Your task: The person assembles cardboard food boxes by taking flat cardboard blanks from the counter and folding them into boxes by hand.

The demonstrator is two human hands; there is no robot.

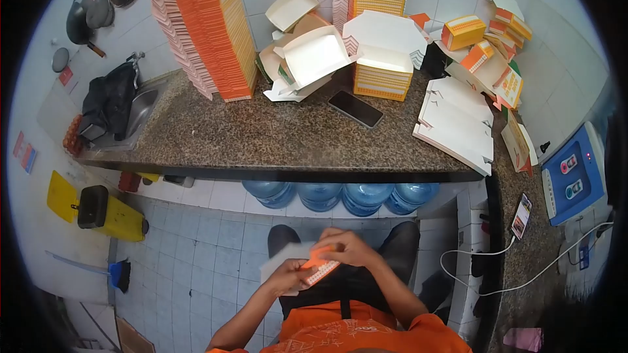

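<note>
Low over my lap, both hands are at a small orange carton (321, 269) with a white dotted side. My left hand (288, 277) grips its near left end, fingers wrapped round it. My right hand (348, 249) is closed at the upper right edge, by an orange flap; part of the carton is hidden under its fingers. A pale, blurred flat piece (282, 256), perhaps card, lies beyond my left hand across my thigh.
On the granite counter (261, 137) stand a tall stack of nested cartons (226, 33), a yellow box (383, 73), a dark phone (356, 109) and flat white cartons (456, 117). Blue water bottles (319, 196) sit underneath. A white cable (471, 287) loops at right.
</note>
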